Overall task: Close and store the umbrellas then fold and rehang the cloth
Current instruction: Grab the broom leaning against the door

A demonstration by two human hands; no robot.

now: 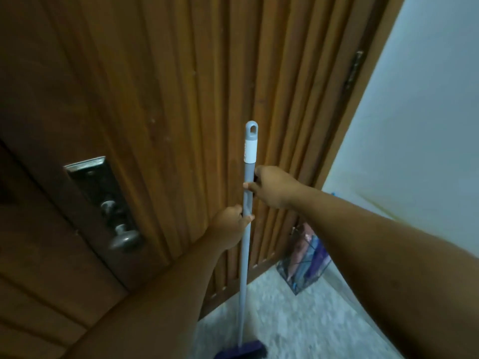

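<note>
I hold a grey broom handle (246,244) upright in front of a wooden door (160,81). My right hand (272,187) grips the handle just below its white band and hanging loop. Lower on the same handle, my left hand (230,229) grips it too. The broom's dark blue head (241,352) rests on the floor at the bottom edge. A wire rack (303,265) in the corner holds several closed umbrellas in pink, blue and purple. No cloth is in view.
The door has a metal lock plate and round knob (124,239) at the left. A pale wall (414,125) runs along the right, with a door hinge (353,71) at the frame. Speckled floor tiles (298,320) lie below.
</note>
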